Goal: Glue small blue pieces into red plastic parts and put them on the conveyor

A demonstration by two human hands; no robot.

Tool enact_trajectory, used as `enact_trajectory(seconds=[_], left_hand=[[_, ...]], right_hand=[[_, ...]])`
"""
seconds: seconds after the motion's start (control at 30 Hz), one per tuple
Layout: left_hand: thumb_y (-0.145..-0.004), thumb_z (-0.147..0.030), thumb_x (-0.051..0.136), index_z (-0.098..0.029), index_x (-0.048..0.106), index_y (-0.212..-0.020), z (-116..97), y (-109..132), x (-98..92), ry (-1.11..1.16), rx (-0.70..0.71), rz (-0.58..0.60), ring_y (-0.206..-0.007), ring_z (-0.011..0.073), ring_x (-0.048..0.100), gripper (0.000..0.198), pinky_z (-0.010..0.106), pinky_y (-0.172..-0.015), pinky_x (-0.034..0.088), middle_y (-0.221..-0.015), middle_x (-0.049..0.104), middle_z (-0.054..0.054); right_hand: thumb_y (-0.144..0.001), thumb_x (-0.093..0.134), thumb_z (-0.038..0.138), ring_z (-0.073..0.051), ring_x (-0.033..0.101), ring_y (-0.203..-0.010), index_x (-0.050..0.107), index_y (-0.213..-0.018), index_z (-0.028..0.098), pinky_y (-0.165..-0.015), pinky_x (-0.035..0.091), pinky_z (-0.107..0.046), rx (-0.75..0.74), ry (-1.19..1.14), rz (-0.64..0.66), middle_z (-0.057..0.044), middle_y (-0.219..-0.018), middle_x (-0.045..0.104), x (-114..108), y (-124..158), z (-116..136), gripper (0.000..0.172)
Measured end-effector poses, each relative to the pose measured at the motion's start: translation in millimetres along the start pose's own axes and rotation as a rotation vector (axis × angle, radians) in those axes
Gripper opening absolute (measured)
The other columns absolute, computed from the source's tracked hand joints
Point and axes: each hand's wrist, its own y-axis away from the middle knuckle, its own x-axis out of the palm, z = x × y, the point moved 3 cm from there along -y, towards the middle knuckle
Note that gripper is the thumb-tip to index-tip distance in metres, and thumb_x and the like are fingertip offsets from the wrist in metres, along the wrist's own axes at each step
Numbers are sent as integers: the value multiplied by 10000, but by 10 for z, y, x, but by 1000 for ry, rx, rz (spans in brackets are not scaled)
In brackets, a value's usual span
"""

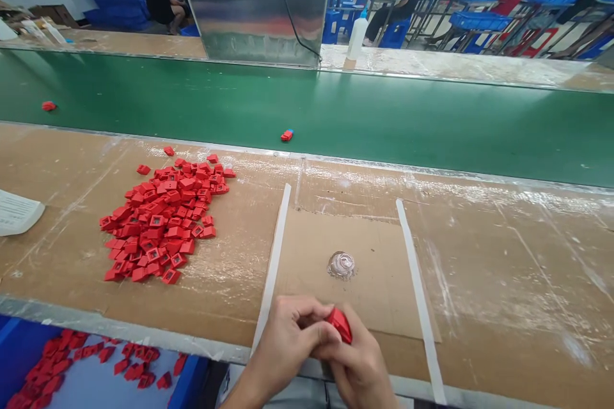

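Note:
Both of my hands meet near the table's front edge, closed around a small red plastic piece [339, 324]. My left hand [292, 339] pinches it from the left between thumb and forefinger. Curled around its right and lower side are the fingers of my right hand [357, 358]. Part of the piece is hidden by my fingers. Just beyond my hands, a shiny greyish blob [341, 264] sits on a cardboard sheet [307, 249] between two white tape strips. To the left lies a heap of red plastic pieces [165, 214], blocky with sloped sides.
A green conveyor belt [192, 96] runs across behind the table, carrying two small red pieces. Below the table's left front edge, a blue bin [192, 377] holds more red pieces. A white bottle [357, 35] and a metal panel [259, 6] stand beyond the belt. Several people sit farther back.

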Motion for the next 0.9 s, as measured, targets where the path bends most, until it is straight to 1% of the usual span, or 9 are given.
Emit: enact_trajectory(seconds=[0.13,0.23,0.37,0.47,0.57,0.67,0.73,0.83,0.9], left_hand=[[-848,-272,688,-176,807,-864,1,-21,-51,-54,0,-22,-684,176,628,153,231,-613,489,-756,746,53],[-880,-366,653,-195,760,-1081,-14,-15,-95,-34,40,0,-645,161,595,284,222,-529,475,-808,684,51],[-863,-346,694,-212,766,-1070,-89,-3,-124,-196,167,62,-722,153,565,257,212,-600,441,-819,603,30],[-889,-363,659,-178,755,-998,-86,-4,-139,-146,107,90,-640,132,547,236,212,-576,435,-765,610,19],[-913,-433,604,-147,723,-934,-56,0,-126,-59,15,75,-518,106,497,310,194,-481,396,-656,603,0],[-912,-434,603,-153,705,-909,-61,16,-98,-90,-4,39,-543,110,509,299,185,-482,387,-672,645,8],[-919,-425,589,-167,706,-932,-76,48,-119,-151,-2,28,-576,124,534,283,194,-501,402,-701,664,10],[-912,-417,583,-182,710,-941,-124,173,-374,-308,57,-146,-681,171,601,269,238,-614,469,-731,671,14],[-888,-423,601,-189,702,-933,-177,328,-725,-449,139,-420,-785,206,631,259,279,-731,489,-823,695,30]], right_hand=[[-974,479,76,-170,627,-816,754,-1023,303,-678,519,-242,25,5,44,-56,-949,607,38,-1,-12,360],[-991,451,115,-171,612,-757,756,-956,267,-643,504,-244,37,57,74,-57,-897,597,42,-23,-30,342],[-1020,396,173,-190,606,-815,737,-893,247,-670,487,-267,67,61,280,-73,-953,608,-21,-142,22,372],[-1030,432,208,-198,615,-904,711,-931,256,-783,483,-291,168,-119,428,-49,-991,633,-144,-203,76,300],[-1036,490,314,-193,620,-823,642,-1110,257,-755,486,-296,371,-358,399,-32,-905,660,-258,-189,61,179],[-1036,493,441,-166,596,-674,503,-1256,238,-639,477,-268,564,-603,336,-19,-797,658,-255,-165,9,300],[-1010,536,495,-152,599,-648,424,-1311,246,-603,472,-257,646,-704,320,-38,-876,673,-224,-167,-4,406],[-940,631,555,-159,621,-661,392,-1369,263,-590,482,-273,744,-747,298,-92,-1050,673,-309,-103,26,570],[-915,644,593,-174,623,-666,466,-1338,265,-597,496,-297,793,-678,175,-106,-1086,673,-546,37,53,564]])
